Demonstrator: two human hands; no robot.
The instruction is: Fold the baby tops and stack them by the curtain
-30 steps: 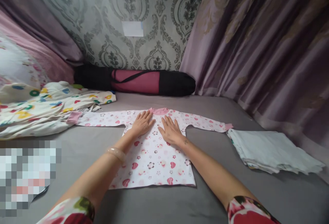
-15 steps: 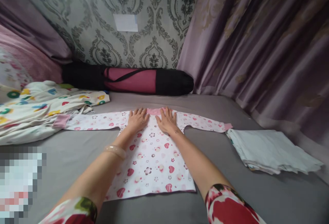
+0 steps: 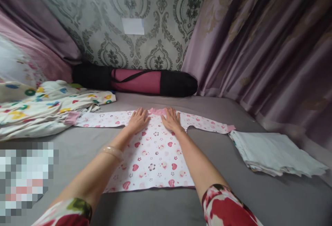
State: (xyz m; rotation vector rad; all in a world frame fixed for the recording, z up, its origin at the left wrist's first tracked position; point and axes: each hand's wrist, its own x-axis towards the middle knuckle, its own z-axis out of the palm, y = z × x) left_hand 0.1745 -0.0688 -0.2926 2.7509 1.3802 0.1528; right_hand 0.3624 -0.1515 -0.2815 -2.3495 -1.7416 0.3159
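A white long-sleeved child's shirt [image 3: 155, 157] with pink hearts, flowers and pink cuffs lies spread flat, both sleeves stretched out sideways. On its left shoulder area rests my left hand [image 3: 139, 119], flat with fingers apart. My right hand [image 3: 171, 119] lies flat on the other shoulder, fingers spread, just right of the pink collar [image 3: 157, 111]. Neither hand grips the cloth. The shirt's left cuff [image 3: 72, 118] touches a crumpled patterned cloth [image 3: 52, 106]. Its right cuff [image 3: 230, 128] reaches the corner of a folded pale cloth stack [image 3: 277, 151].
Everything lies on a grey sheet [image 3: 259, 198]. A black and pink cylindrical bag [image 3: 137, 81] lies along the patterned wall. Purple curtains [image 3: 246, 39] hang at the right, with more at the left. A pixelated item [image 3: 28, 181] is at the lower left.
The view has shifted slightly to the left. Both hands remain flat on the shirt's shoulders; the collar looks slightly more rumpled.
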